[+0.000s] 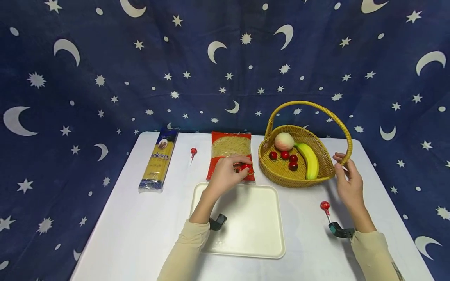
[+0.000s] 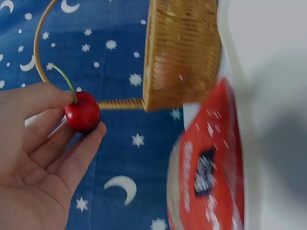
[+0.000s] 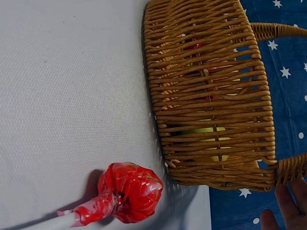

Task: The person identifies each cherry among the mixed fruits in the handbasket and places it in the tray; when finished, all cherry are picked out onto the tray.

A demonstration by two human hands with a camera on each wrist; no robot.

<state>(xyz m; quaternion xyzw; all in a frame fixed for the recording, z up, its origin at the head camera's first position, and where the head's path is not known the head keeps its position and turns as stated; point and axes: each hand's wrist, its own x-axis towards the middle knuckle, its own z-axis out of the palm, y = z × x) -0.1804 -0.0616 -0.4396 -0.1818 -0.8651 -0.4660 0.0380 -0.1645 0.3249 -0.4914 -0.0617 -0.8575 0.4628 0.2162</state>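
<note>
My left hand [image 1: 226, 173] pinches a red cherry [image 2: 82, 113] with a green stem between thumb and fingertips. In the head view it is over the lower part of a red pasta bag [image 1: 230, 145], beyond the cream tray [image 1: 246, 218]. On the right, my right hand [image 1: 349, 183] holds the base of the yellow handle [image 1: 346, 132] of a wicker basket [image 1: 281, 180]; in the right wrist view only some fingers [image 3: 288, 206] show there. Inside the basket lie a peach [image 1: 284, 141], a banana [image 1: 309, 162] and several cherries [image 1: 293, 166].
One red-wrapped lollipop [image 1: 325, 205] lies near my right wrist, and another lollipop [image 1: 193, 151] is left of the pasta bag. A spaghetti pack [image 1: 159, 160] rests at the table's back left. Behind the table [image 1: 133, 234] hangs a dark blue curtain [image 1: 197, 50].
</note>
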